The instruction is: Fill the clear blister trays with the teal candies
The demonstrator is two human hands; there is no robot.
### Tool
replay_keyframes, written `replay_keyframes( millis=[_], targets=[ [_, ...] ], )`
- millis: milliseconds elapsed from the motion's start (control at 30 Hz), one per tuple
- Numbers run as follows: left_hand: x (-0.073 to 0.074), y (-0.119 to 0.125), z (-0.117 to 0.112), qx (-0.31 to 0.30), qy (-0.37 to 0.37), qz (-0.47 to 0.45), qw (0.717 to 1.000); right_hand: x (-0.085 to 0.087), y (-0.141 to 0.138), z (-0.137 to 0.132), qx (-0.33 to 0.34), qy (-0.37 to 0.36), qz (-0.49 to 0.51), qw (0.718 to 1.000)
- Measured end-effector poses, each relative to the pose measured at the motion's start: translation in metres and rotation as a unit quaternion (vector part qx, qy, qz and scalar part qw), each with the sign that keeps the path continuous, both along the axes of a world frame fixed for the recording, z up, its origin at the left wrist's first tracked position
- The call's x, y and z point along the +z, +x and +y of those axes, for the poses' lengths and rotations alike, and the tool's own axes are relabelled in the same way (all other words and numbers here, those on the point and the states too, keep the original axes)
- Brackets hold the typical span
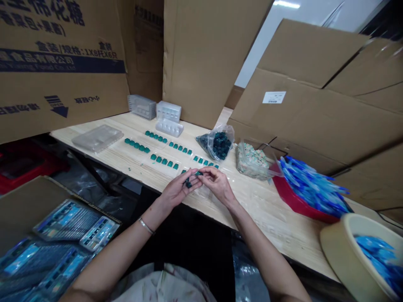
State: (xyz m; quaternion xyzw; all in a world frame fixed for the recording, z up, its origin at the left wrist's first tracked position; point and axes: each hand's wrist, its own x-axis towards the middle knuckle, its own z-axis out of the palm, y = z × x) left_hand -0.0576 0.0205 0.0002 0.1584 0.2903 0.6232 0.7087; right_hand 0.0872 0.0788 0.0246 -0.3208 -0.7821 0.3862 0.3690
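Note:
My left hand [178, 189] and my right hand [217, 184] meet above the wooden table [267, 214], close to its front edge. Between the left fingertips are small dark green pieces [188, 183]. My right fingertips pinch a similar green piece [199, 173], and the fingers partly hide these pieces. Just beyond my hands, several rows of small green blocks [163, 159] lie on clear plastic sheets. A clear bag of dark green pieces [220, 144] stands to the right of the rows.
Stacked clear plastic trays [168, 117] stand at the table's back, with cardboard boxes [201, 54] walling it. To the right are a bag of mixed pieces [252, 161], a red tub of blue items [310, 188] and a beige bowl [355, 260]. Packaged blister cards [75, 220] lie at lower left.

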Motion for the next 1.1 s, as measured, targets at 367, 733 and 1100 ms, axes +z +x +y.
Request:
replay_keyframes(
  millis=[367,733,1100],
  targets=[
    [0.006,0.001,0.0,0.065,0.138,0.382,0.912,0.005,0.014,0.0,0.041,-0.216,0.088,0.972],
    [-0.003,0.017,0.001,-0.005,0.074,0.27,0.96,0.003,0.023,-0.005,0.008,-0.106,0.021,0.994],
    [-0.013,0.014,-0.006,-0.007,0.125,0.574,0.809,-0.021,0.053,0.019,-0.062,0.051,-0.123,0.989]
  ],
)
